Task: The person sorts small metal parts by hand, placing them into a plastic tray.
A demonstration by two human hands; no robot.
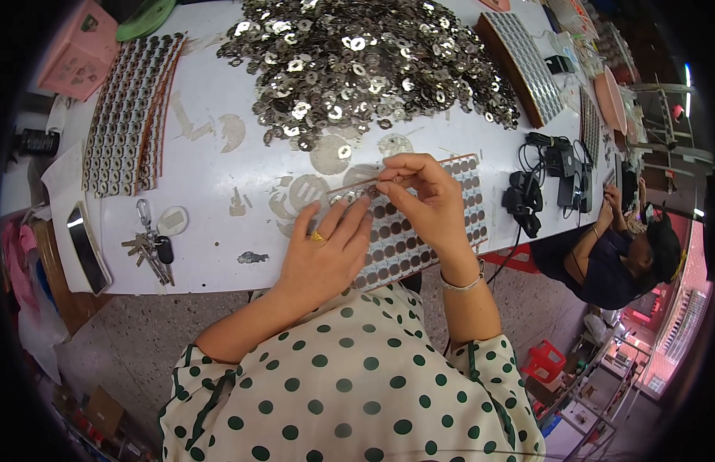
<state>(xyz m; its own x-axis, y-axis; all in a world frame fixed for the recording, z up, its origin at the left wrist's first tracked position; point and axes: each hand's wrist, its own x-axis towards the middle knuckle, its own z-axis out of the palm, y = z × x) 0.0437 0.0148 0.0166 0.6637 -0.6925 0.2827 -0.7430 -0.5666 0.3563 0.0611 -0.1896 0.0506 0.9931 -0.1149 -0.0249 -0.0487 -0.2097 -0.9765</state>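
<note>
My left hand [323,254] lies flat on a sheet of round brown adhesive pads [419,231], fingers spread, a ring on one finger. My right hand [423,192] hovers just above the sheet's far edge with thumb and fingers pinched on a small metal washer [373,189]. A big heap of shiny metal washers [365,61] covers the far middle of the white table [211,254].
Stacked filled pad sheets [130,115] lie at the left, another stack [523,65] at the right. Keys [150,250] and a phone [86,246] rest near the left edge. Black chargers and cables [550,181] sit right. A seated person [619,254] is beyond the table's right end.
</note>
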